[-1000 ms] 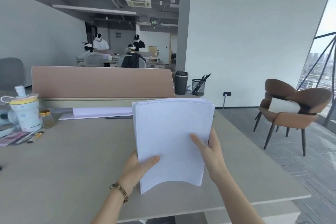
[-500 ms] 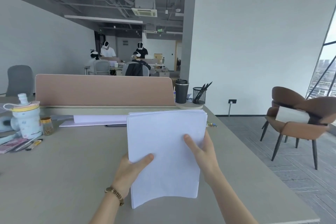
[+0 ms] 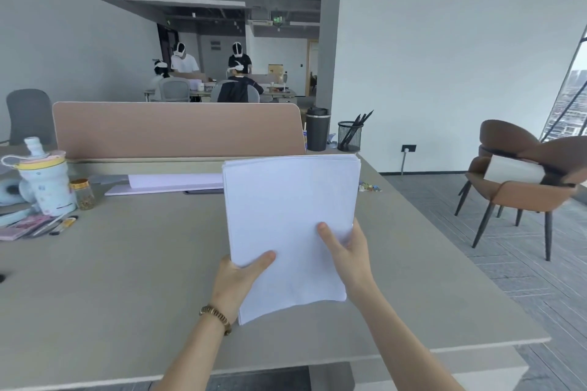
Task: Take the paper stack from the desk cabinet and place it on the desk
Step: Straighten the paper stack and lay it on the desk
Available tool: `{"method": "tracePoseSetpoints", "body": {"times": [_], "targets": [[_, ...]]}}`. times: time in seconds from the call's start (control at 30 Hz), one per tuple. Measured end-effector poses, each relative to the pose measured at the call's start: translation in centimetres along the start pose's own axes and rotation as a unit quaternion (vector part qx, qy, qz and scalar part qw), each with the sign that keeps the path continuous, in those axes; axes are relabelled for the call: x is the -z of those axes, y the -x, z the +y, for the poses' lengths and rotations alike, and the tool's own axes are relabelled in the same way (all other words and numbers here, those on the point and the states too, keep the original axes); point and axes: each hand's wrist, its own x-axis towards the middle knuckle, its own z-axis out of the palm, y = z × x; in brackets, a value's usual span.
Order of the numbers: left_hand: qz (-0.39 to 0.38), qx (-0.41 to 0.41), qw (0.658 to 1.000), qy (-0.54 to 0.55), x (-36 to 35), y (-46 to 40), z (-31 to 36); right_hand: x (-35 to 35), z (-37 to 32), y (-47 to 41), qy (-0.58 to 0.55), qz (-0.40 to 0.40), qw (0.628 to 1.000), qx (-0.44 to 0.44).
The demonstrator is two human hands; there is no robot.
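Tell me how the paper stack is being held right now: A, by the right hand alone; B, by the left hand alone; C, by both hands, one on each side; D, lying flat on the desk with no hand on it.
C: the left hand grips the left edge of the paper stack and the right hand grips its right edge, each with a thumb on top, holding it above the desk.

Paper stack [image 3: 290, 225] hides fingers of both hands beneath, desk [image 3: 127, 263] behind. At 9 o'clock, desk clutter cut by edge.
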Motion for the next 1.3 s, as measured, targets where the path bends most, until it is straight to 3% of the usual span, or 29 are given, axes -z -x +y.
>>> {"method": "tracePoseSetpoints", "body": {"times": [0.47, 0.83, 1.07, 1.3], "targets": [[0.02, 0.012, 0.999, -0.035, 0.4, 0.6, -2.8, -0.1, 1.5, 0.7, 0.025, 0.009, 1.0, -0.014], [0.011, 0.04, 0.997, -0.064, 0.9, -0.8, -2.9, -0.6, 2.9, -0.4, 0.107, 0.003, 0.992, -0.062], [-0.039, 0.026, 0.994, -0.096, -2.4, -2.5, -1.6, 2.0, 2.1, -3.1, 0.138, 0.073, 0.98, -0.125], [-0.073, 0.125, 0.984, -0.1, -8.6, -5.3, -3.0, 7.4, 4.3, -8.2, 0.196, 0.069, 0.953, -0.221]]}}
